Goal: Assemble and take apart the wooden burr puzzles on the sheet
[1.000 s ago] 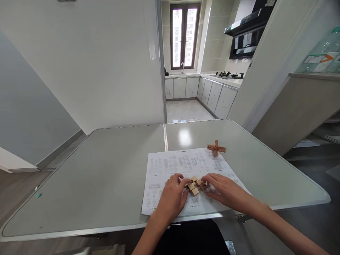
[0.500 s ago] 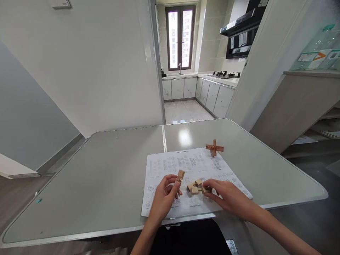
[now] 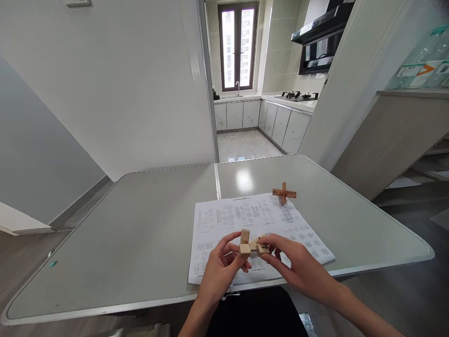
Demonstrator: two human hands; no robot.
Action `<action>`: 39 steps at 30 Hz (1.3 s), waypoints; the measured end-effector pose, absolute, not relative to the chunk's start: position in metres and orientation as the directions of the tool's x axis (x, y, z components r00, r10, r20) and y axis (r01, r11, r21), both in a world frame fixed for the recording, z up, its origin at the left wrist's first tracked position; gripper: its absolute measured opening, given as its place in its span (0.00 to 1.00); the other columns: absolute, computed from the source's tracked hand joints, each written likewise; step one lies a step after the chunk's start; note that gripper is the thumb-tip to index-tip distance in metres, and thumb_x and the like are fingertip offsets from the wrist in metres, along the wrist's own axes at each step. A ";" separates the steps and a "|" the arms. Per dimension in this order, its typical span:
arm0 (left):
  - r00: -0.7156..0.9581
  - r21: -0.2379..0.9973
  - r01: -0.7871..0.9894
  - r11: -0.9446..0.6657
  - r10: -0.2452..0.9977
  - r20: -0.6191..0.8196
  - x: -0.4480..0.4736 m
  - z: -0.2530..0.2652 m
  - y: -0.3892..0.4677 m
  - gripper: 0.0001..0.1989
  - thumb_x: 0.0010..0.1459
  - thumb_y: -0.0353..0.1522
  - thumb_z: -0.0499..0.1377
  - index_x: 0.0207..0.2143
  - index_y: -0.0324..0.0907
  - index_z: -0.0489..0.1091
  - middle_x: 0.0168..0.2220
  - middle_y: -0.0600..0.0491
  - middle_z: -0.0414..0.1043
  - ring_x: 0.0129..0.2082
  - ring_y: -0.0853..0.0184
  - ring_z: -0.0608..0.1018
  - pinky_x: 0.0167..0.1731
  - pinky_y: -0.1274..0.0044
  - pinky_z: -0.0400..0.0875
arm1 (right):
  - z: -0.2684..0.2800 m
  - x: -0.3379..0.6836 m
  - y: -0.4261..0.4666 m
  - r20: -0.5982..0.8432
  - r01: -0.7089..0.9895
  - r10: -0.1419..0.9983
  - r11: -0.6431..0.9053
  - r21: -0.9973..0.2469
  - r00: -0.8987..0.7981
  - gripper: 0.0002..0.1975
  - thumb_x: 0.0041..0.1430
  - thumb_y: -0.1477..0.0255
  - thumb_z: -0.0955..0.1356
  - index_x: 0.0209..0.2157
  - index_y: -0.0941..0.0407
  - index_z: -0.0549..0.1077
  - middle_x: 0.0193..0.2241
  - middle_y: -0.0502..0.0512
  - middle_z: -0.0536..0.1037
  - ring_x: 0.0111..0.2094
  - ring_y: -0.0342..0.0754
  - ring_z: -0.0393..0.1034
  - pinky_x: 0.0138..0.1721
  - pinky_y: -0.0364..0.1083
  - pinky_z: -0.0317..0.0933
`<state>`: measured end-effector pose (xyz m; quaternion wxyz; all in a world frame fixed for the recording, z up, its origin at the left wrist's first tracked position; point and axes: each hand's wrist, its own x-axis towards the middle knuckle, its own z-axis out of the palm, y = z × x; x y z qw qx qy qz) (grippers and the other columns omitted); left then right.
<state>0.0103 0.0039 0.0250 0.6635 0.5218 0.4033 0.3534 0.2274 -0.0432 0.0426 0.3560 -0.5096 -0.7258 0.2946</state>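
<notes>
Light wooden puzzle pieces (image 3: 244, 251) are between my two hands, low over the printed sheet (image 3: 224, 215). My left hand (image 3: 222, 264) is closed on the left side of the cluster, where one notched piece (image 3: 245, 235) points up. At the cluster's right side, the thumb and fingertips of my right hand (image 3: 296, 262) pinch a piece with a dark mark (image 3: 262, 249). The pieces touch or nearly touch; fingers partly hide how they join. A reddish-brown wooden cross (image 3: 284, 192) of interlocked bars stands at the sheet's far right corner.
The grey-green table (image 3: 140, 243) has a metal rim and a seam running away from me. A small teal bit (image 3: 53, 264) lies near its left edge. Large clear bottles (image 3: 421, 70) stand on a ledge at the right. Beyond the doorway is a kitchen.
My left hand has moved right, bringing its piece against or close to the cluster in my right hand. The right hand has shifted slightly left. The brown cross has stayed put.
</notes>
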 end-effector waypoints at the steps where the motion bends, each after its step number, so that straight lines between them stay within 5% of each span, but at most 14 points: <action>1: 0.429 0.978 -0.049 0.204 0.888 -0.164 0.011 0.027 0.002 0.31 0.57 0.45 0.70 0.60 0.45 0.70 0.35 0.54 0.74 0.31 0.64 0.81 0.40 0.68 0.77 | 0.043 0.225 -0.044 0.226 0.523 0.946 0.317 -0.791 -0.232 0.10 0.74 0.62 0.64 0.50 0.49 0.72 0.41 0.54 0.81 0.37 0.51 0.76 0.41 0.51 0.70; 9: 0.518 0.976 -0.068 0.209 0.843 -0.144 0.015 0.042 -0.011 0.38 0.57 0.42 0.70 0.67 0.52 0.64 0.47 0.48 0.76 0.35 0.63 0.83 0.43 0.66 0.79 | 0.042 0.220 -0.050 0.206 0.470 0.961 0.270 -0.840 -0.183 0.11 0.73 0.60 0.65 0.52 0.49 0.70 0.41 0.54 0.81 0.35 0.50 0.76 0.38 0.50 0.72; 23: 0.473 0.988 -0.037 0.153 0.873 -0.117 0.019 0.038 -0.017 0.32 0.58 0.36 0.69 0.63 0.50 0.66 0.43 0.52 0.76 0.35 0.63 0.84 0.43 0.65 0.81 | 0.049 0.211 -0.051 0.084 0.296 0.995 0.095 -0.950 -0.051 0.16 0.71 0.53 0.64 0.40 0.52 0.71 0.30 0.50 0.77 0.30 0.47 0.71 0.28 0.44 0.62; 31: 0.425 0.999 0.032 0.016 0.905 -0.028 0.025 0.040 -0.021 0.27 0.56 0.32 0.70 0.58 0.49 0.68 0.42 0.53 0.79 0.37 0.64 0.82 0.47 0.68 0.78 | 0.038 0.198 -0.047 -0.025 0.005 0.999 -0.025 -1.000 0.030 0.22 0.68 0.48 0.65 0.35 0.53 0.70 0.26 0.47 0.71 0.24 0.43 0.66 0.30 0.45 0.65; 35: 0.421 1.000 0.024 0.001 0.907 -0.011 0.024 0.039 -0.023 0.24 0.59 0.38 0.68 0.57 0.47 0.69 0.40 0.53 0.79 0.35 0.65 0.80 0.45 0.70 0.77 | 0.033 0.197 -0.045 -0.056 -0.008 0.997 -0.055 -0.998 0.058 0.24 0.66 0.46 0.66 0.32 0.53 0.69 0.22 0.45 0.69 0.22 0.43 0.64 0.28 0.44 0.63; 39: 0.409 0.998 0.065 -0.005 0.912 -0.022 0.022 0.039 -0.023 0.19 0.70 0.46 0.55 0.53 0.45 0.72 0.33 0.54 0.76 0.32 0.66 0.77 0.38 0.74 0.74 | 0.032 0.199 -0.045 -0.092 0.025 0.996 -0.093 -0.995 0.013 0.24 0.68 0.46 0.65 0.32 0.54 0.68 0.21 0.45 0.68 0.22 0.42 0.63 0.28 0.44 0.61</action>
